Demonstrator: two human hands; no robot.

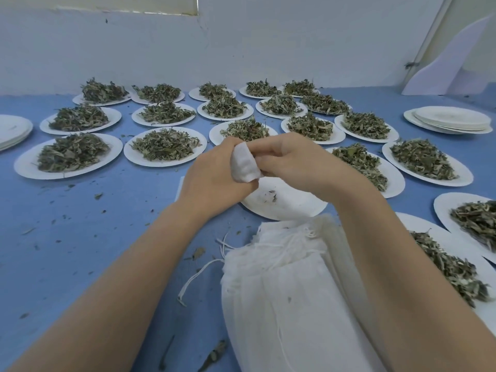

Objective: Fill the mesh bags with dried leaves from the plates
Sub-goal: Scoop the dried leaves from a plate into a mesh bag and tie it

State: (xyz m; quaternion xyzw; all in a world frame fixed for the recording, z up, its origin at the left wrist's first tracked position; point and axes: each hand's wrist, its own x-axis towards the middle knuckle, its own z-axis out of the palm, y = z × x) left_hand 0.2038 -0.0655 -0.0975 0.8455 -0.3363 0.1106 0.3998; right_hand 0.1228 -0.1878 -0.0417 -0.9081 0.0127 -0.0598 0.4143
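Gripping one small white mesh bag [245,163], the left hand [214,175] closes its fingers around the fabric. The right hand [292,159] pinches the same bag at its opening, fingers curled against it. Both hands hold the bag above one nearly bare paper plate [290,202] carrying a few leaf crumbs. One pile of unfilled mesh bags [290,291] with loose drawstrings lies nearest the person. About twenty paper plates of dried leaves [165,145] stand in rows on the blue table [80,237]. Two stacks of bare plates [451,120] sit at the left and right edges.
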